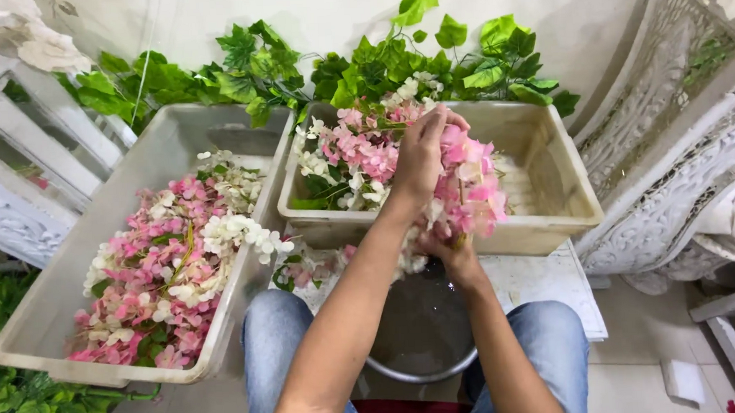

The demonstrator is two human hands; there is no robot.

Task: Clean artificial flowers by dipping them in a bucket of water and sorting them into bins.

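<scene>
As the left hand [419, 158] grips the pink flower bunch [471, 188] at twelve o'clock | right hand [454, 256] pinches its stem over the metal basin [421, 354] | left tub [61, 281] heaped at ten, right tub [550, 172] half-filled.

A plain pale wall [541, 5] stands behind. Carved white panels [674, 132] lean at the right, white slatted frames [21, 149] at the left, over a light tiled floor [636, 368].
</scene>
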